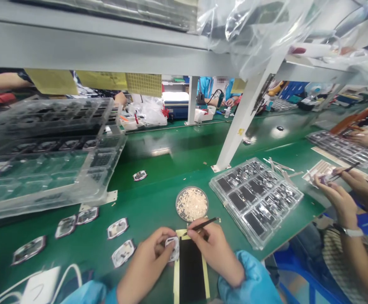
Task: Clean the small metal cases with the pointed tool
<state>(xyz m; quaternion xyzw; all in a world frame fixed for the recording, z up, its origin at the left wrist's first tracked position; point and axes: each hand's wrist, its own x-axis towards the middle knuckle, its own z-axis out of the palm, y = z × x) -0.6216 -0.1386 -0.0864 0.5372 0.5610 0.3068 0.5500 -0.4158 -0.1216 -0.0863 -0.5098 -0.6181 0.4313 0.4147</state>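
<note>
Between the fingers of my left hand (154, 257) is a small white rounded-square casing (173, 248), held over the left edge of a black sheet. My right hand (211, 245) pinches dark tweezers (205, 224), their tips pointing left toward the casing. Under both hands lies the black sheet (190, 270), bordered with pale yellow tape (206, 276). Just beyond my hands stands a round dish (192, 204) full of tiny beige pieces. More white casings (123, 253) rest on the green table to my left. What the tweezer tips touch is too small to make out.
A clear compartment tray (255, 198) of dark screen-like parts lies to the right. Stacked clear trays (44, 169) stand at left, near a white power adapter (41, 285). A shelf post (242, 126) rises ahead. At far right, a co-worker's hands (339, 194) hold tweezers.
</note>
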